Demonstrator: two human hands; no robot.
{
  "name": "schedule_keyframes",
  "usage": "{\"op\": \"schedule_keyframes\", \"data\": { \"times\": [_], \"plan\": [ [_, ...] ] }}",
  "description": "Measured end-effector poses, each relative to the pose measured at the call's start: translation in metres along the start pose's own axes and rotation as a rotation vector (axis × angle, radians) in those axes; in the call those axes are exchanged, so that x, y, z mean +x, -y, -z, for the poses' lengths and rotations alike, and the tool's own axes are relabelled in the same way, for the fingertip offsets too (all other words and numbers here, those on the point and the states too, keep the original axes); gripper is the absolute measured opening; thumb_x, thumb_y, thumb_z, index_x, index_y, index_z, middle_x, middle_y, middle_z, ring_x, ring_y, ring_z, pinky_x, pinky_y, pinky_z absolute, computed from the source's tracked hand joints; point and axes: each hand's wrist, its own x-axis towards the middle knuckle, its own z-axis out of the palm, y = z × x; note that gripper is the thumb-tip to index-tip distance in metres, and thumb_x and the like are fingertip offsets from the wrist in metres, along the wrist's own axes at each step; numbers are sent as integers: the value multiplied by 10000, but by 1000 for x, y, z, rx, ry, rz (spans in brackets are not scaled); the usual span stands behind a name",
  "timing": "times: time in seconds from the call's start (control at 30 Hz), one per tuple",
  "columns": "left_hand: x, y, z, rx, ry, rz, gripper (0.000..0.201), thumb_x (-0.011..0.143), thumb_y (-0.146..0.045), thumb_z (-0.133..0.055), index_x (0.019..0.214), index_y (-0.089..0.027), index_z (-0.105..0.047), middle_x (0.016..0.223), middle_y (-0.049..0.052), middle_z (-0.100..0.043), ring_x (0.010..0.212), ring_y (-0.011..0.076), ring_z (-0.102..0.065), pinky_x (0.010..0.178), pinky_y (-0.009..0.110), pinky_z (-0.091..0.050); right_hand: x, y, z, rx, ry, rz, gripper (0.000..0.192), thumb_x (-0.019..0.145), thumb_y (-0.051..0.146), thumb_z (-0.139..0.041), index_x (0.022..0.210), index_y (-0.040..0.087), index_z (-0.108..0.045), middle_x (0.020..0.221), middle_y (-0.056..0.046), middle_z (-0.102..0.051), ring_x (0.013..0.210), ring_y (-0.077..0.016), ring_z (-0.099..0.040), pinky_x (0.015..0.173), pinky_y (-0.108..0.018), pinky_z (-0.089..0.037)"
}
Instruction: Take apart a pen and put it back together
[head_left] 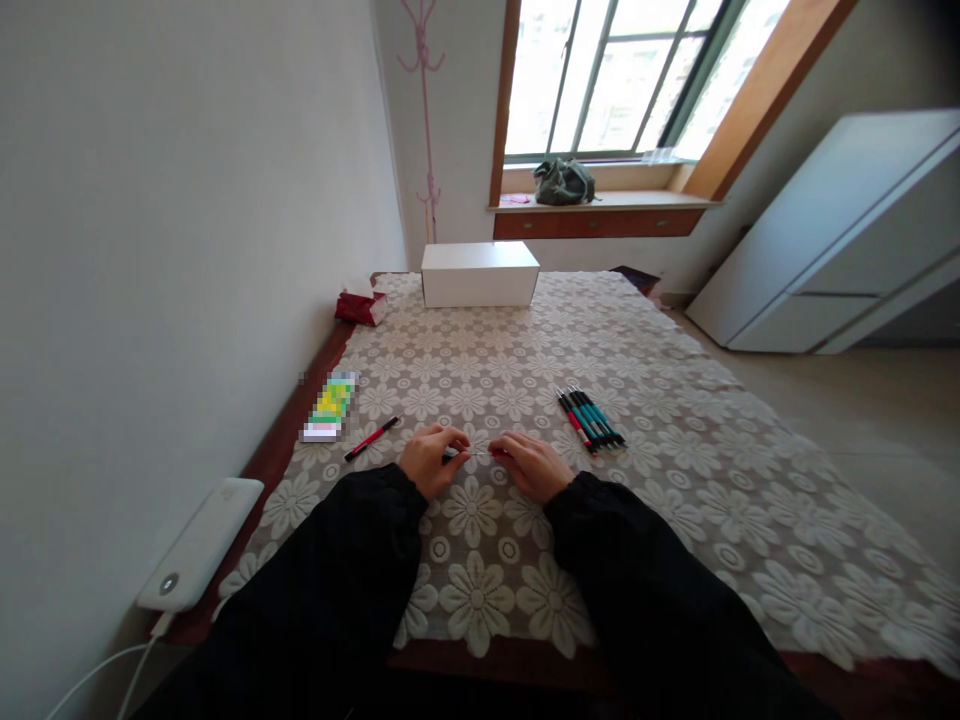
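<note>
Over the lace tablecloth, my left hand (431, 458) pinches a small dark pen piece, mostly covered by the fingers. Facing it, my right hand (529, 467) has its fingers closed on a red pen piece, of which only a bit shows. A thin pale rod (478, 454), like a pen refill, spans the small gap between the fingertips. Which hand bears the rod I cannot tell. Left of my left hand lies a red and black pen (372, 438). Beyond my right hand, several pens (589, 418), teal and black with a red one at the left, lie side by side.
A white box (480, 276) stands at the table's far end, with a red tissue pack (361, 307) to its left. Along the left edge are a blurred phone (330, 408) and a white power bank (201, 545) with a cable. The wall borders the left side.
</note>
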Motion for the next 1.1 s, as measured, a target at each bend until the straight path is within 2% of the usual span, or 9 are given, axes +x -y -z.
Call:
{"op": "schedule_keyframes", "data": {
  "times": [0.17, 0.5, 0.83, 1.1],
  "plan": [
    [0, 0, 1, -23, -3, -52, 88, 864, -238, -682, 948, -218, -665, 860, 25, -713, 890, 195, -681, 864, 354, -528, 2, 11, -2, 85, -5, -8, 200, 987, 173, -447, 1128, 216, -583, 1001, -68, -676, 923, -190, -648, 821, -306, -521],
    [0, 0, 0, -26, 6, -83, 62, 876, -238, -666, 934, -216, -668, 865, 30, -699, 856, 184, -674, 834, 340, -542, 0, 5, -4, 63, -1, 18, 217, 956, 153, -487, 1139, 217, -585, 1045, -78, -689, 968, -203, -660, 856, -327, -534],
    [-1, -1, 2, -20, 30, -58, 66, 887, -264, -645, 928, -220, -674, 862, 35, -688, 864, 184, -671, 832, 335, -540, -1, 5, -2, -62, 23, -7, 199, 964, 168, -511, 1134, 198, -612, 979, -78, -721, 899, -206, -673, 809, -314, -511],
    [0, -3, 2, -6, 29, -23, 16, 863, -207, -655, 877, -213, -650, 843, 33, -670, 860, 190, -650, 819, 335, -526, 0, 5, -1, -185, 45, -30, 198, 962, 157, -527, 1131, 205, -618, 924, -74, -713, 851, -199, -665, 779, -300, -482]
  ]
}}
